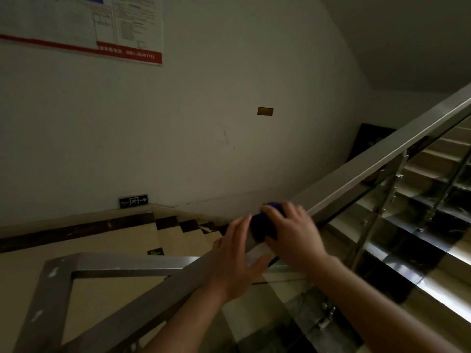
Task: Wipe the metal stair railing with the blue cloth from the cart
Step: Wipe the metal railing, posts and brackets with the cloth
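One blue cloth (260, 225) is pressed onto the single metal stair railing (382, 154) and gripped by the right hand (290, 235), whose fingers are curled over it. The left hand (234, 261) is laid flat on the railing just below the cloth, fingers straight. One exit sign (133, 200) is seen beyond the railing.

Your right hand (293, 233) grips the blue cloth (258, 225) against the sloping metal railing (369, 161). Your left hand (234, 253) rests on the rail just below it, fingertips touching the cloth. Glass panel and steps (420, 225) lie right of your hands. An exit sign (133, 200) sits low on the wall, beyond and to their left.
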